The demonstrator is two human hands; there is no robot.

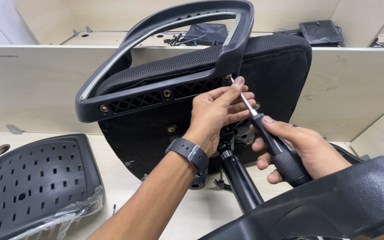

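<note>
The right hand grips a black-handled screwdriver, its tip at the rightmost screw hole of the armrest bracket on the upturned chair seat. The left hand pinches and steadies the shaft. A tilted driver could slip and jab those fingers.
</note>
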